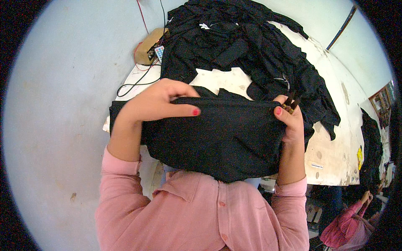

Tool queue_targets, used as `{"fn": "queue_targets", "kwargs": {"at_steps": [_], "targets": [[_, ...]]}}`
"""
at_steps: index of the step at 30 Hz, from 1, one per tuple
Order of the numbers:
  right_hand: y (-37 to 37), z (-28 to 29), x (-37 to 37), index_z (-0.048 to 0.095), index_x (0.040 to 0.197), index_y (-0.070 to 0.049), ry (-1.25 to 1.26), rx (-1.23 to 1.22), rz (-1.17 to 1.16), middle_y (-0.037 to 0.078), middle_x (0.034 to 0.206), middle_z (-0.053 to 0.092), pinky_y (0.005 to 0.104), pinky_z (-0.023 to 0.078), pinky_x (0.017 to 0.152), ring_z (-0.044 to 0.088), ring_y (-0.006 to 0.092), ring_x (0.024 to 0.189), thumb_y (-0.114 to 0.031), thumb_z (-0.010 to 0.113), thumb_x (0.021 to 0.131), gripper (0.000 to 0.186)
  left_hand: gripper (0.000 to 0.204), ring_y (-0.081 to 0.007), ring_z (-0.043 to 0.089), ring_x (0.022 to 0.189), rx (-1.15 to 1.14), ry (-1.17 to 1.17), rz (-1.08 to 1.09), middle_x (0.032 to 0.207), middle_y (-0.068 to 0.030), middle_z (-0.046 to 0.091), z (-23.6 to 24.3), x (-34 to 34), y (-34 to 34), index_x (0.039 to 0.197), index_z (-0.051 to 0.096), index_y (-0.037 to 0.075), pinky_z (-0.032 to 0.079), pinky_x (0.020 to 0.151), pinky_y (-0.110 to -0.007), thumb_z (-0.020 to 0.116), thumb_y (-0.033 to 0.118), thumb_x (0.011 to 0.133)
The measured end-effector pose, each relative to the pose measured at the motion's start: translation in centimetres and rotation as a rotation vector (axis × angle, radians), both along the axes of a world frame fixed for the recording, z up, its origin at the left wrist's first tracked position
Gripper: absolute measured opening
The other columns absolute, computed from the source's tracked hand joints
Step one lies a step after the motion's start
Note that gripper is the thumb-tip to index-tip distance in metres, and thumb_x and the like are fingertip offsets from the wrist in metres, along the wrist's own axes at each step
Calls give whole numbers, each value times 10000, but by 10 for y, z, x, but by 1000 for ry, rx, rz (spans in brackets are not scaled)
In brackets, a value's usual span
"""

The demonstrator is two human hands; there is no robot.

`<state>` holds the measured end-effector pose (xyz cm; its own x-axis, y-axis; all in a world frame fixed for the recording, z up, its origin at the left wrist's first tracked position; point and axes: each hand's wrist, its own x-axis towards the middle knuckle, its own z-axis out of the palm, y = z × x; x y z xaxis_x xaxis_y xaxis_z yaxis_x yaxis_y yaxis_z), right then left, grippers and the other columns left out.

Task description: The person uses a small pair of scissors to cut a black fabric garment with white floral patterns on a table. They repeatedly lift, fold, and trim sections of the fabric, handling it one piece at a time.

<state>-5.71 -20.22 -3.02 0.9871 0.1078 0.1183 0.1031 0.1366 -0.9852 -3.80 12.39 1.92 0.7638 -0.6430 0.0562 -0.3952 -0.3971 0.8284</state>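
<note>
A piece of black cloth [217, 138] is stretched between my two hands, its upper edge running nearly straight and its lower part hanging in front of my pink shirt. My left hand [163, 100] pinches the upper edge left of the middle, thumb in front and fingers behind. At the right end, my right hand [292, 123] grips the cloth with its thumb in front. A small dark pronged tool [289, 106] with a yellowish-brown part sits among my right fingers; its exact kind is unclear.
A heap of black garments [234, 46] covers much of the pale table [331, 163]. A brown box [151, 46] with wires and a small remote [159, 53] stands at the far left by the wall. Another person [345, 226] in pink sits at lower right.
</note>
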Motion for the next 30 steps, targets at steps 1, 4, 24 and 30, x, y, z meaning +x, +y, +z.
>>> {"fn": "queue_targets", "kwargs": {"at_steps": [1, 4, 24, 30], "targets": [[-1, 1, -1, 629, 829, -70, 5, 25, -21, -12, 749, 576, 238, 379, 652, 522, 110, 708, -283, 806, 639, 335, 225, -87, 563, 799, 81, -47, 19, 841, -1, 630, 3, -1, 10, 919, 636, 5, 451, 713, -235, 741, 144, 777], [-7, 5, -2, 630, 837, -60, 21, 71, -22, -6, 758, 582, 249, 386, 660, 528, 116, 710, -254, 787, 648, 313, 225, -74, 554, 779, -104, 190, 124, 831, 3, 618, 8, -8, 35, 891, 626, 19, 448, 700, -233, 757, 144, 758], [-50, 31, -20, 645, 732, -34, -247, -500, 36, -20, 659, 583, 220, 378, 556, 499, 62, 602, -147, 757, 707, 161, 188, -75, 540, 731, 114, -175, 666, 767, 11, 628, 11, 5, 139, 847, 682, 29, 415, 679, -229, 677, 216, 837], [-67, 34, -23, 641, 780, -26, -253, -386, -7, -9, 709, 602, 228, 389, 587, 520, 81, 633, -160, 744, 708, 184, 187, -120, 551, 716, -68, -82, 836, 748, -8, 628, -14, 4, 184, 856, 667, 38, 424, 702, -255, 690, 219, 816]]}}
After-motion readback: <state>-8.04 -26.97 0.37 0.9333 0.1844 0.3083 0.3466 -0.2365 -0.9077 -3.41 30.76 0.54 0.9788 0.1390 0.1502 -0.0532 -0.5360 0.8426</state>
